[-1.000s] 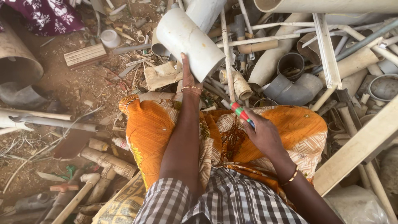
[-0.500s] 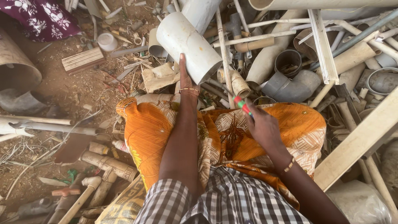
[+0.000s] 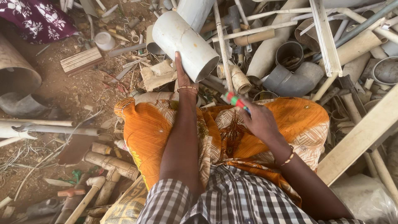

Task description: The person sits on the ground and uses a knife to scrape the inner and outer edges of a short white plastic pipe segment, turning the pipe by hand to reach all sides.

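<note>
Head view: left hand [image 3: 182,76] was stretched forward, fingers flat against the underside of a wide white pipe section [image 3: 186,39], steadying it rather than wrapping it. Right hand [image 3: 258,120] sat closed around a small red-and-green tool [image 3: 233,99], tip poking out toward the pipe. Orange cloth [image 3: 145,128] lay under both forearms; grey elbow fitting [image 3: 290,79] further right of the right hand.

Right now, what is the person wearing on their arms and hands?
Both forearms are bare. The left hand has a thin gold-coloured bangle at the wrist. The right hand has a similar bangle. Black-and-white checked sleeves cover the upper arms.
</note>
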